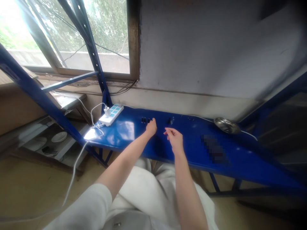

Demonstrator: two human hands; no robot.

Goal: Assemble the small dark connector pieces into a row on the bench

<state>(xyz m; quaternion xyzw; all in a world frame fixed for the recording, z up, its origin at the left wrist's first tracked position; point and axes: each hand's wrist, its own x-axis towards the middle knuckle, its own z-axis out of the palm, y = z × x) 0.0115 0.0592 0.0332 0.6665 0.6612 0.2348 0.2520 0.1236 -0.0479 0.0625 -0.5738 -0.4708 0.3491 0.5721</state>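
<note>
Over the blue surface [190,143], the left hand [151,127] is reaching forward on a slanting forearm, its grip hovering at the right end of a row of small dark pieces [144,120]; whether it is clamping one is unclear. The right hand [175,140] is bending toward the left, thumb and fingertips coming close together, any held item being too small to tell. Just beyond its grip, a small dark item [169,121] is lying beside clear bits [172,119].
</note>
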